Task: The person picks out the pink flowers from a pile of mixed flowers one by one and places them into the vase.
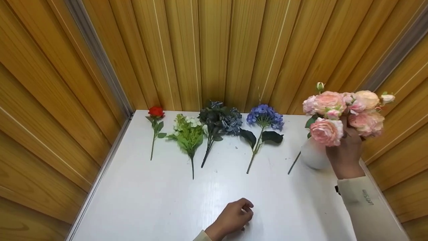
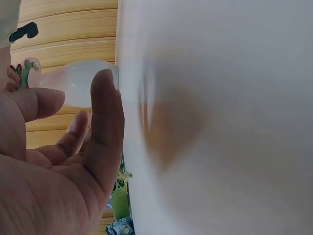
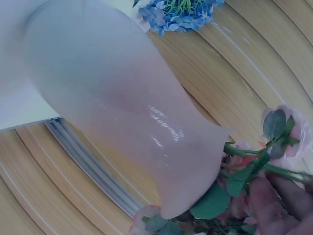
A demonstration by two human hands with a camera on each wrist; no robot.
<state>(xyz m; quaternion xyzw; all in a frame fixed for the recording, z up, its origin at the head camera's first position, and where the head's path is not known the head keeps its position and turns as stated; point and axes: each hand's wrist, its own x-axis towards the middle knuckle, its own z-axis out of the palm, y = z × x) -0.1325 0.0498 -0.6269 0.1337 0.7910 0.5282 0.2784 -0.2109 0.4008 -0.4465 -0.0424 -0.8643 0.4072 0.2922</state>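
Note:
At the table's right side, my right hand (image 1: 346,150) grips a bunch of pink artificial roses (image 1: 326,132) just under the blossoms. Below them stands a vase (image 1: 314,155), white with a pink neck. In the right wrist view the green stems and leaves (image 3: 210,201) enter the flared mouth of the vase (image 3: 122,83), with fingers (image 3: 266,205) beside the stems. My left hand (image 1: 234,216) holds nothing, its fingers loosely bent over the front of the table. Seen from the left wrist, the vase (image 2: 78,83) is beyond the fingertips.
Along the back of the white table (image 1: 150,201) lie a red rose (image 1: 156,112), a green-and-white spray (image 1: 189,137), a dusky blue bunch (image 1: 230,122) and a violet-blue hydrangea (image 1: 264,117). Another stem (image 1: 294,163) lies left of the vase, its top hidden. Wood-panelled walls (image 1: 214,53) surround the table.

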